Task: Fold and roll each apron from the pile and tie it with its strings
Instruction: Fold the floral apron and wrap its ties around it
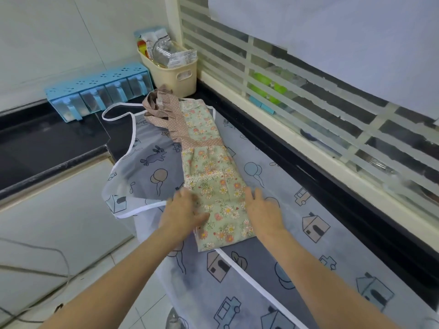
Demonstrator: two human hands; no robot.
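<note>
Green floral apron (213,176) with pink dotted trim (177,115).

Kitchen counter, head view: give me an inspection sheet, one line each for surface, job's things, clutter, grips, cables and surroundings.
Surface: black counter, mostly covered by a translucent printed apron spread flat, its near side hanging over the edge.
Job's things: floral apron folded into a long strip on the printed one; dotted strings bunched at its far end, untied.
Clutter: blue spice rack; cream basket of packets in the corner.
Grips: left hand and right hand flat on the strip's near end, fingers straight.
Cables: one dark cable on the floor, left.
Surroundings: tiled wall, frosted striped window.
</note>
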